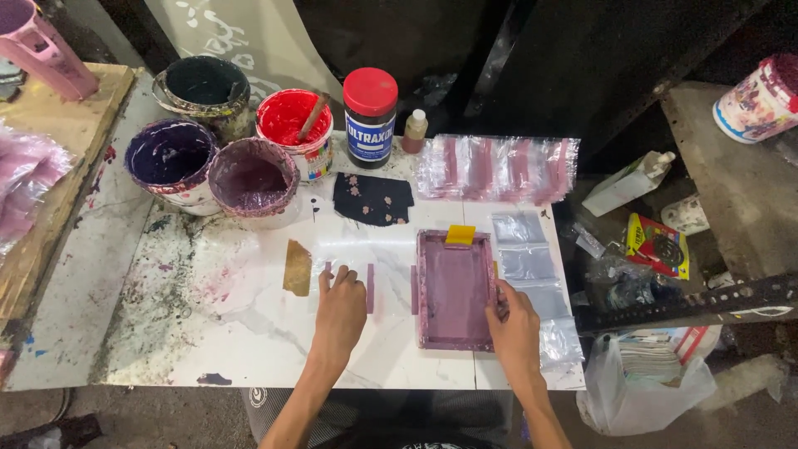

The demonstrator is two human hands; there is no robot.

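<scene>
A small purple-stained printing frame [455,289] lies flat on the white table [249,333], with a yellow squeegee [460,234] resting on its far edge. My right hand [515,326] grips the frame's right side. To its left, my left hand [339,306] presses flat on a clear plastic bag [353,254] with purple stripes. Both forearms come in from the bottom edge.
Several paint tubs stand at the back left: purple [170,158], mauve [252,176], red with a stick [293,125], dark [205,87]. A red-lidded jar [370,116], small bottle [415,130], dark cloth [372,198], printed bags [499,166] and blank bags [524,262] lie nearby.
</scene>
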